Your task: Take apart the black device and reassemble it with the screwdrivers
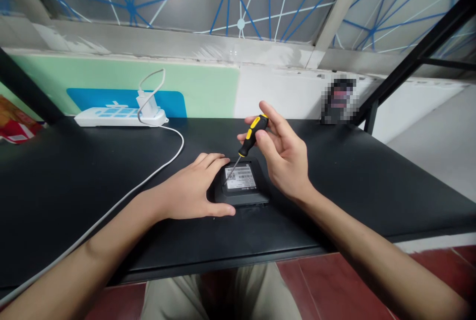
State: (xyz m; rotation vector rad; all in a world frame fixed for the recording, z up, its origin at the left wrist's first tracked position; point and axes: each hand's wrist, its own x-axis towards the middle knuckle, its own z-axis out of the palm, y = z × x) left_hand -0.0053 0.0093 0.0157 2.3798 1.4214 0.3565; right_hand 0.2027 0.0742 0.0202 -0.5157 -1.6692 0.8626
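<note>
A small dark box-shaped device (248, 197) with a white label on top lies on the black table (74, 181). My left hand (193, 188) rests against its left side, fingers curved over the top edge and thumb along the front, gripping it. My right hand (284, 154) pinches a screwdriver (250, 137) with a black and yellow handle. Its thin metal tip points down at the left part of the label.
A white power strip (115, 116) with a white charger plugged in sits at the back left; its white cable (156, 168) runs across the table toward the near left edge. A red packet (13, 129) lies at the far left. A black frame post (372, 111) stands at the back right.
</note>
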